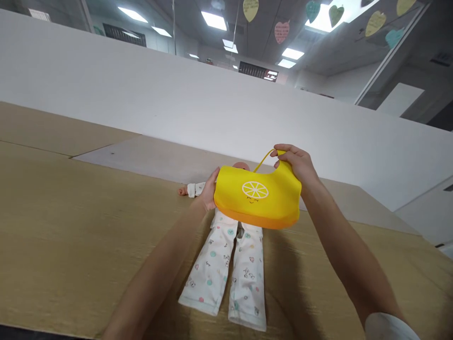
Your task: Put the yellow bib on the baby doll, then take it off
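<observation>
The bib I hold is bright yellow, with a white lemon slice drawn on its front and a deeper orange band along the bottom edge. The doll wears white pyjamas dotted with small teal, pink and dark prints. The table is light brown wood grain, and the wall behind is plain white.

No words, brands or numbers can be read anywhere here. The yellow bib carries only a white citrus-slice drawing with a tiny smiling face beneath it. The paper hearts hanging at the upper right of the frame bear handwriting too small to make out.
</observation>
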Action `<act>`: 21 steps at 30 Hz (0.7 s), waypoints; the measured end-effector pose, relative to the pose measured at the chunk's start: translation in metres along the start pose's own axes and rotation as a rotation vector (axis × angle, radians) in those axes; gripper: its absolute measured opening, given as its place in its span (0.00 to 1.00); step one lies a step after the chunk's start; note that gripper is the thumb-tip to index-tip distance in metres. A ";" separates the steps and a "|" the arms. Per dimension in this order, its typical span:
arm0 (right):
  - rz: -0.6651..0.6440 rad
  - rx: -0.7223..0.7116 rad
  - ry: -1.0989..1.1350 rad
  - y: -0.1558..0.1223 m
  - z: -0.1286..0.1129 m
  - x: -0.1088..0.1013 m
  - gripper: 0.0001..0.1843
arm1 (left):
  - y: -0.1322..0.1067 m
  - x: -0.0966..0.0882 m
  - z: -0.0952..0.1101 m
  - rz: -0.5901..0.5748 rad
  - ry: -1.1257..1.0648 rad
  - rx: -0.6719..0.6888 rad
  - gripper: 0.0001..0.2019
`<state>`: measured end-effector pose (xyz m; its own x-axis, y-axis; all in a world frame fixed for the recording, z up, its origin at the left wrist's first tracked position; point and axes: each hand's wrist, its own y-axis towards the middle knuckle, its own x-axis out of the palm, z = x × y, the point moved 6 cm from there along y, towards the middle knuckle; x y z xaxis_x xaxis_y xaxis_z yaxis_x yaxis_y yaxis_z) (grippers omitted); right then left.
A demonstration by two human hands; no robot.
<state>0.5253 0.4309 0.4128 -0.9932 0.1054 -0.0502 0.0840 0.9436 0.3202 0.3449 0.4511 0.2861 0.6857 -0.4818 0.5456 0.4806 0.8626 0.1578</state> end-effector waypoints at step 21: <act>0.185 -0.131 -0.518 0.098 0.120 -0.015 0.25 | 0.083 -0.055 0.028 0.297 0.583 -0.015 0.23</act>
<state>0.5581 0.5594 0.3312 -0.7907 0.4368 -0.4289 0.2093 0.8514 0.4810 0.3321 0.5533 0.2921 0.9725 -0.2313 0.0278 0.2296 0.9717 0.0551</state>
